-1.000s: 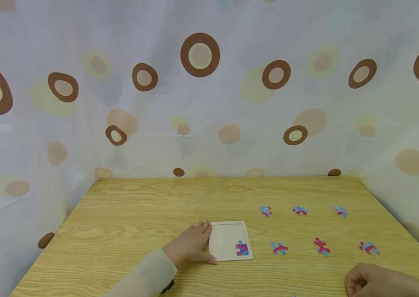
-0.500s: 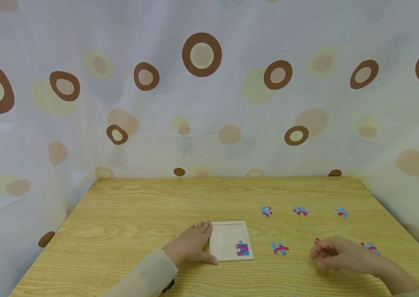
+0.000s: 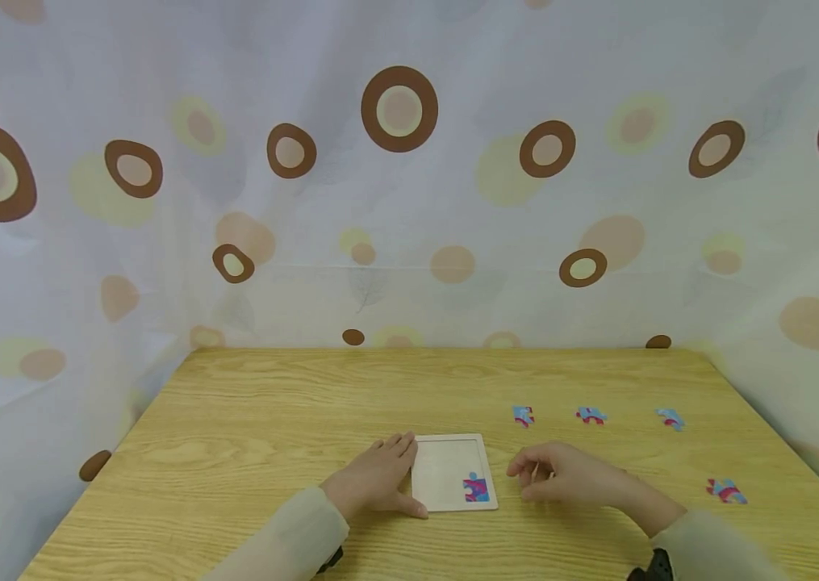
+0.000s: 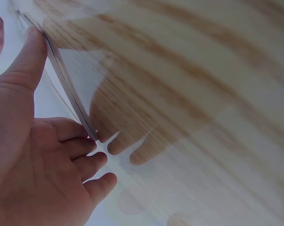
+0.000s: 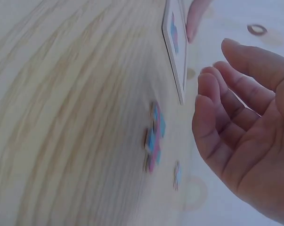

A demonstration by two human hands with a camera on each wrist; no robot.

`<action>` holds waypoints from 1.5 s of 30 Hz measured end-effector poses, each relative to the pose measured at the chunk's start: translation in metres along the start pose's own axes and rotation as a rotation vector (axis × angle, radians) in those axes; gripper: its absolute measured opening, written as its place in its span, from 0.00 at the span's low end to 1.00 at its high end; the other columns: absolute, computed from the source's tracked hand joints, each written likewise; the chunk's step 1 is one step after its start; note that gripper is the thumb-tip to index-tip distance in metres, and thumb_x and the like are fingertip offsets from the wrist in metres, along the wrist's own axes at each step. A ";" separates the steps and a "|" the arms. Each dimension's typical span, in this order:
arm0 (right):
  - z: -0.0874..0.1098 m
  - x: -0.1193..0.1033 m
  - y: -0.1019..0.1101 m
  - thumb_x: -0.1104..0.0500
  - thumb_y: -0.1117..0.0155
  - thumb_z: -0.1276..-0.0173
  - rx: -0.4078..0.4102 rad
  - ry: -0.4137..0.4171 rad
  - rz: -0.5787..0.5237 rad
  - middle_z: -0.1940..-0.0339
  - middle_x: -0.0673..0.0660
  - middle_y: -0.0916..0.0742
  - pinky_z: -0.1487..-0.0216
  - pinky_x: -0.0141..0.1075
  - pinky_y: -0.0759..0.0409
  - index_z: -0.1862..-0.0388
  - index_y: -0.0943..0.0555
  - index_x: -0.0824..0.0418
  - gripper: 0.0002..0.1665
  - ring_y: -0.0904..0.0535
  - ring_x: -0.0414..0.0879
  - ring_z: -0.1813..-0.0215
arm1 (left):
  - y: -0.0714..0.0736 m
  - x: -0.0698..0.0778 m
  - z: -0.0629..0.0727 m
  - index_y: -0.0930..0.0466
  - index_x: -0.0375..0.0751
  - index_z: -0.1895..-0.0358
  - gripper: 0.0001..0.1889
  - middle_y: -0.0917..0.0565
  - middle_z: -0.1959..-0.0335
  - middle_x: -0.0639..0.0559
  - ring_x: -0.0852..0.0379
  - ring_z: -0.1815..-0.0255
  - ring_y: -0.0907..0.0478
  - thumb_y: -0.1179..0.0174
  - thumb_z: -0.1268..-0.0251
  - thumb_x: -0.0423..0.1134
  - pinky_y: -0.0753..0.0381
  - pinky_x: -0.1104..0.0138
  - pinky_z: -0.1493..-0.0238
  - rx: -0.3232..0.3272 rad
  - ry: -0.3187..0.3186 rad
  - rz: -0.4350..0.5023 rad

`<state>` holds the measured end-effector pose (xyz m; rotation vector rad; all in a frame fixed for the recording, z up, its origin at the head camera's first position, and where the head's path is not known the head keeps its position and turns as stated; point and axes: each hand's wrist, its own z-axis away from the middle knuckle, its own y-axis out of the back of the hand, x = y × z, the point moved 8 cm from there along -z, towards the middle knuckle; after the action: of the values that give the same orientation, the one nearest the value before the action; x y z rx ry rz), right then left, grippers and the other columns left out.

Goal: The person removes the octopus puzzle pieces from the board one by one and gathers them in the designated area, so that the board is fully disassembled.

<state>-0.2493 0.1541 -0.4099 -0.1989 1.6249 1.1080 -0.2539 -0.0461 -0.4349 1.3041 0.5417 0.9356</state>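
My left hand (image 3: 376, 478) rests along the left side of a shallow square white puzzle tray (image 3: 445, 464), fingers at the far corner and thumb at the near one. In the left wrist view, its fingertips (image 4: 95, 160) meet the tray edge (image 4: 68, 84). A blue and red jigsaw piece (image 3: 476, 488) lies in the tray's near right corner. Just right of the tray, my right hand (image 3: 562, 478) hovers with loosely bent fingers and holds nothing. A loose jigsaw piece (image 5: 155, 136) lies on the table beside its fingers in the right wrist view; the hand hides it in the head view.
Along the back right lie three jigsaw pieces, the left one (image 3: 523, 415), the middle one (image 3: 591, 415) and the right one (image 3: 670, 418). Another piece (image 3: 726, 490) sits at the far right. A curtain (image 3: 409, 298) with round prints encloses the wooden table (image 3: 256, 420).
My right hand has swept left from the near right of the table, over the front row of pieces, to beside the tray. My left hand and the tray stay put.
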 end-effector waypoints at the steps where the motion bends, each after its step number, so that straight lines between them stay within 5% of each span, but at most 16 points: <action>1: -0.005 -0.001 -0.003 0.64 0.39 0.36 0.002 0.000 0.017 0.68 0.52 0.21 0.69 0.34 0.23 0.54 0.22 0.68 0.12 0.25 0.42 0.69 | 0.000 0.000 0.000 0.47 0.33 0.30 0.51 0.46 0.29 0.42 0.48 0.30 0.49 0.43 0.49 0.66 0.46 0.56 0.34 -0.001 -0.001 0.003; 17: -0.045 -0.001 -0.032 0.65 0.33 0.43 0.042 -0.090 0.142 0.72 0.49 0.24 0.74 0.30 0.30 0.54 0.22 0.66 0.17 0.30 0.39 0.73 | -0.002 -0.003 -0.002 0.47 0.34 0.30 0.51 0.46 0.29 0.43 0.48 0.30 0.50 0.43 0.50 0.67 0.46 0.56 0.34 -0.002 0.006 0.021; 35: -0.050 0.001 -0.033 0.67 0.36 0.40 0.070 -0.118 0.172 0.79 0.48 0.24 0.77 0.29 0.34 0.58 0.22 0.68 0.11 0.33 0.38 0.78 | -0.001 -0.001 0.000 0.47 0.33 0.30 0.51 0.46 0.29 0.42 0.48 0.30 0.49 0.44 0.49 0.67 0.46 0.56 0.34 0.000 -0.003 0.022; 45: -0.049 -0.001 -0.024 0.66 0.38 0.38 0.126 -0.113 0.153 0.73 0.49 0.23 0.77 0.30 0.31 0.64 0.22 0.62 0.04 0.30 0.42 0.73 | -0.001 -0.002 -0.002 0.47 0.34 0.30 0.51 0.46 0.29 0.43 0.48 0.30 0.50 0.44 0.49 0.66 0.46 0.56 0.34 -0.010 0.001 0.022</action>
<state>-0.2668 0.1048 -0.4244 0.0706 1.6224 1.1071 -0.2557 -0.0467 -0.4370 1.3033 0.5240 0.9564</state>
